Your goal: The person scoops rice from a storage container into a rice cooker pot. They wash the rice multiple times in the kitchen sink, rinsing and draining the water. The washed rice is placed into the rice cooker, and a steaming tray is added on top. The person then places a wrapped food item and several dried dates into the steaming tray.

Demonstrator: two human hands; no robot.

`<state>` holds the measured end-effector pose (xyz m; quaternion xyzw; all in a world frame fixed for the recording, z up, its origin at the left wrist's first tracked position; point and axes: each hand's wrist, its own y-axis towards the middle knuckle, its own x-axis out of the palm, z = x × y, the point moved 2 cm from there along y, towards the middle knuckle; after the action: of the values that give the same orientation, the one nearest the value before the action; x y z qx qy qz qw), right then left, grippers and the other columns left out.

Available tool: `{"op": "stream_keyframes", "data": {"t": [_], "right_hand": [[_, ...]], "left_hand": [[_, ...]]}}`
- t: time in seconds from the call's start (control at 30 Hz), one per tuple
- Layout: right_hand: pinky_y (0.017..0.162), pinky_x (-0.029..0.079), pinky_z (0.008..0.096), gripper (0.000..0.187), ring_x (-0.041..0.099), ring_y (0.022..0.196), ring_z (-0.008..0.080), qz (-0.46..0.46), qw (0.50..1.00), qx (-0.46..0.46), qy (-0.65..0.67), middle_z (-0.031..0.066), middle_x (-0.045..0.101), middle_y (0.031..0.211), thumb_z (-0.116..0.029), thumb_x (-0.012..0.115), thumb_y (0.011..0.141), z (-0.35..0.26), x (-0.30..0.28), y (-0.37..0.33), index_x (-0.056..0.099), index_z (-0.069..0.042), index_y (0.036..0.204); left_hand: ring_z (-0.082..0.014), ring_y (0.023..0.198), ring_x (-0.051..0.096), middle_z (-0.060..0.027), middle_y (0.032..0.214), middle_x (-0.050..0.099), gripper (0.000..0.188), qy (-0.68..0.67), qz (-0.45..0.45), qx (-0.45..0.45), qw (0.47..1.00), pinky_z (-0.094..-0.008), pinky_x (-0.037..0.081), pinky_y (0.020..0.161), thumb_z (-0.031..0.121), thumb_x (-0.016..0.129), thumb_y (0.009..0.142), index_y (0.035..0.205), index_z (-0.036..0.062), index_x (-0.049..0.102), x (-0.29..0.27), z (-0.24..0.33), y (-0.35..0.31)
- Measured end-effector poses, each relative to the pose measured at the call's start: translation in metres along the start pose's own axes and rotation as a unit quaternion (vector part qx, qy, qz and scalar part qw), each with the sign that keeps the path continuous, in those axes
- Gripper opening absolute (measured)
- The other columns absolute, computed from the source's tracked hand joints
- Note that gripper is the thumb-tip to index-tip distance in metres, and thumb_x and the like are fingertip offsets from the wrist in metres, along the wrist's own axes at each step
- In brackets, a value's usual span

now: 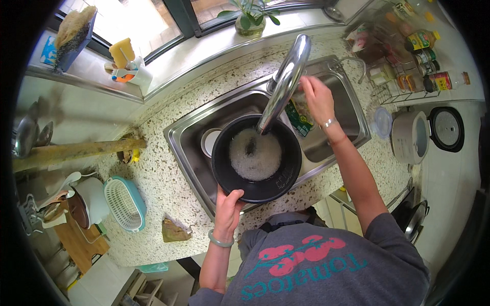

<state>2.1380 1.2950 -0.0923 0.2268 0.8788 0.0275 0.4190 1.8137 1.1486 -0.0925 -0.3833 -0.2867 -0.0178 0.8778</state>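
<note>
A black inner cooking pot [224, 176] sits over the left basin of the steel sink [178, 137], under the spout of the chrome faucet [291, 66]. Inside are white grains, likely rice, in cloudy, bubbly water [255, 160]. My left hand [228, 210] grips the pot's near rim, thumb on top and fingers below. Beside the faucet my right hand [317, 102] reaches over the right basin, slightly blurred; its fingertips are partly hidden by the spout. A white bowl [210, 142] shows beside the pot. Below my right hand lies a green plastic package [299, 118].
An open rice cooker [408, 135] stands at the right. A wire rack [390, 97] holds bottles and jars behind it. On the left counter are a blue-and-white colander basket [124, 204] and a brown packet [176, 230]. A potted plant [250, 20] stands on the windowsill.
</note>
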Motion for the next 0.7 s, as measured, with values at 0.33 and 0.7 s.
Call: {"op": "stream_keyframes", "data": {"t": [0.33, 0.7], "right_hand": [[0.063, 0.050, 0.0330, 0.023, 0.065, 0.070, 0.0258, -0.132, 0.984, 0.024, 0.115, 0.0134, 0.068, 0.085, -0.022, 0.065, 0.090, -0.058, -0.087, -0.109, 0.069, 0.001, 0.095], [0.063, 0.049, 0.0331, 0.022, 0.065, 0.071, 0.0270, -0.095, 0.989, 0.003, 0.114, 0.0149, 0.068, 0.087, -0.019, 0.067, 0.089, -0.059, -0.106, -0.158, 0.068, 0.001, 0.099]], "left_hand": [[-0.0231, 0.108, 0.060, -0.0119, 0.124, 0.053, 0.057, 0.048, -0.067, -0.036, 0.996, -0.0380, 0.056, 0.089, -0.004, 0.056, 0.084, 0.137, 0.0040, 0.036, 0.028, 0.004, -0.027], [-0.0207, 0.110, 0.060, -0.0096, 0.128, 0.051, 0.058, 0.138, -0.093, -0.048, 0.985, -0.0400, 0.059, 0.085, 0.000, 0.057, 0.089, 0.141, 0.0072, 0.032, 0.023, 0.014, -0.074]]}}
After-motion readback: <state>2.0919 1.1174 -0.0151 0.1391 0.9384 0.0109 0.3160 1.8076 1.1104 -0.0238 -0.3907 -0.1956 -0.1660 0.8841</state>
